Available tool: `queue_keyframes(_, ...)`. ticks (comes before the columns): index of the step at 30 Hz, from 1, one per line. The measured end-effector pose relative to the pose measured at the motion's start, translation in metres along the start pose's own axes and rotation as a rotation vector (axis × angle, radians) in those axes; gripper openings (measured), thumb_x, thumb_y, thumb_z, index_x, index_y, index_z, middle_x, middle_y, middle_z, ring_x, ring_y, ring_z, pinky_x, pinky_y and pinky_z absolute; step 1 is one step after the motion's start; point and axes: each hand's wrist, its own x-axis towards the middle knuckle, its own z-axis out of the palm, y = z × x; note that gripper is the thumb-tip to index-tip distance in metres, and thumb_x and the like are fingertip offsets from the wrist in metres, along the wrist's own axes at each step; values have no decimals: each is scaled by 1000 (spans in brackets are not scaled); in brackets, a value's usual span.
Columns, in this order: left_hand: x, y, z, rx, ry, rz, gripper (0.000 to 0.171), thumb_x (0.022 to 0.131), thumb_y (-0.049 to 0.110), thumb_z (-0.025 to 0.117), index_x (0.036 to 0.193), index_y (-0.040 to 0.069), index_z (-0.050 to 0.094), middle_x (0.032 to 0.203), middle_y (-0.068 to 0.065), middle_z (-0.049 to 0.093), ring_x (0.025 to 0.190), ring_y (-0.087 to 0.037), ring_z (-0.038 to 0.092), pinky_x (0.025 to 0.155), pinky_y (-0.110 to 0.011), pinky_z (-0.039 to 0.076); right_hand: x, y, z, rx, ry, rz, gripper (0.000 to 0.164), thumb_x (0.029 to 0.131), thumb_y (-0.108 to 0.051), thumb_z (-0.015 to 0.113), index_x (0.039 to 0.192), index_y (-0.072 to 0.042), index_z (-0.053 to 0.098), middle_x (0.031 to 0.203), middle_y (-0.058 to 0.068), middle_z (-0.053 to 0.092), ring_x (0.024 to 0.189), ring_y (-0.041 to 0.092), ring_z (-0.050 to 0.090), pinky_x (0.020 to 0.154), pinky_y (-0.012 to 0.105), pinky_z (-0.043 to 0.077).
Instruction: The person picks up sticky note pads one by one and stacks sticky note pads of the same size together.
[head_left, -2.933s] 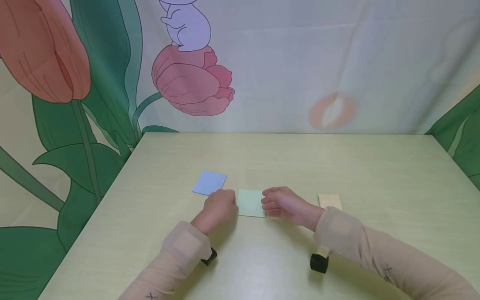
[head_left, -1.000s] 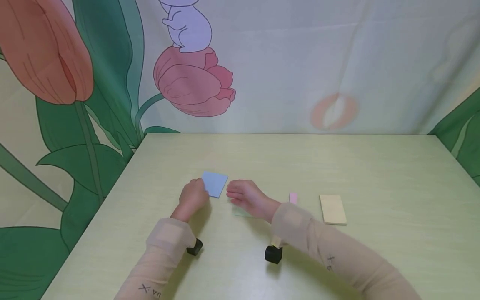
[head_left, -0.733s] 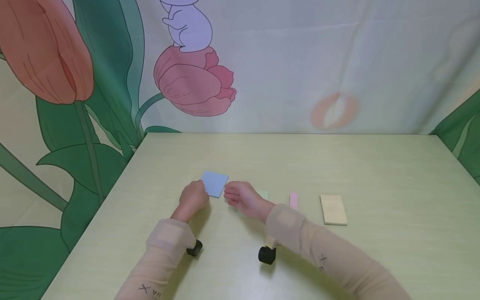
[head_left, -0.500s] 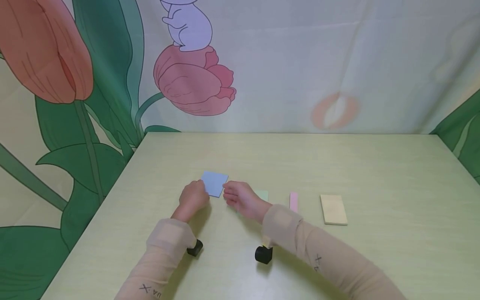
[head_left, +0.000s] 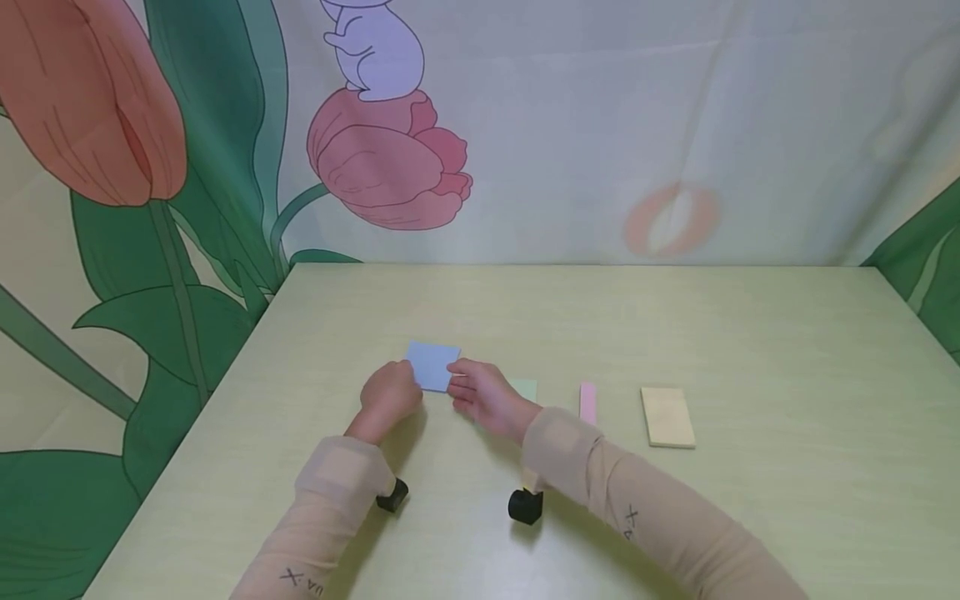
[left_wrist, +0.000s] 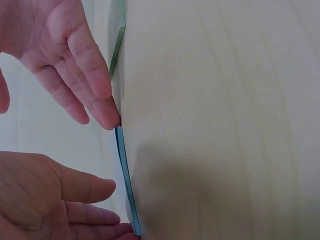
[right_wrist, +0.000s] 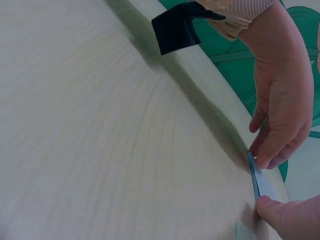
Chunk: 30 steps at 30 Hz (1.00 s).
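Observation:
A square blue sticky note pad (head_left: 432, 367) lies on the table between my two hands. My left hand (head_left: 392, 390) has its fingertips at the pad's left edge. On the opposite edge, the extended fingers of my right hand (head_left: 487, 396) touch the pad. In the left wrist view the blue pad (left_wrist: 128, 180) shows edge-on, with the left thumb (left_wrist: 90, 187) held apart from the fingers. The right wrist view shows the left hand (right_wrist: 285, 100) at the far end of the pad and the right hand's thumb (right_wrist: 285, 215) at the near end.
A light green pad (head_left: 525, 389), partly hidden by my right hand, lies just right of the blue one. Farther right are a narrow pink pad (head_left: 588, 403) and a cream rectangular pad (head_left: 667, 417). A printed curtain (head_left: 555, 142) hangs behind the table's far edge.
Both hands have moved left from the green pad to the blue one. The blue pad has shifted slightly right and turned, its edges now squarer to the table.

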Motion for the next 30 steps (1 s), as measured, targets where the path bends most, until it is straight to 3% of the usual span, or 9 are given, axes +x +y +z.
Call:
queue_keyframes(17, 0, 0, 1, -13, 22, -24, 13, 79, 7, 49, 85, -1, 57, 78, -10, 52, 62, -19, 46, 47, -26, 37, -3, 2, 2, -84, 15, 37, 44, 84, -8, 44, 123, 9, 36, 136, 26, 31, 127, 34, 31, 105, 43, 25)
queue_keyframes(21, -1, -1, -1, -31, 49, -14, 14, 78, 6, 48, 86, -3, 55, 82, -13, 51, 63, -21, 44, 48, -27, 37, -1, 2, 2, -211, 88, 14, 41, 81, -6, 47, 119, 9, 41, 110, 20, 50, 94, 22, 53, 91, 35, 42)
queue_keyframes(24, -4, 0, -3, -49, 76, 7, 17, 78, 5, 48, 89, -6, 54, 89, -18, 51, 68, -23, 44, 54, -31, 39, 1, 1, 2, -381, 135, -40, 46, 79, -6, 48, 123, 8, 40, 85, 10, 50, 68, 13, 47, 75, 27, 45)
queue_keyframes(27, -4, 2, -5, -64, 96, 15, 24, 78, 6, 47, 97, -8, 53, 97, -21, 49, 74, -26, 44, 63, -36, 42, 2, -1, 4, -552, 169, -111, 54, 78, -8, 48, 129, 5, 37, 93, 10, 57, 74, 14, 52, 75, 27, 46)
queue_keyframes(30, 2, 3, -5, -88, 94, 4, 29, 79, 6, 46, 103, -10, 52, 102, -23, 48, 79, -28, 46, 69, -37, 43, 4, -3, 7, -663, 199, -154, 56, 77, -10, 48, 131, 3, 36, 118, 16, 53, 98, 21, 54, 85, 34, 44)
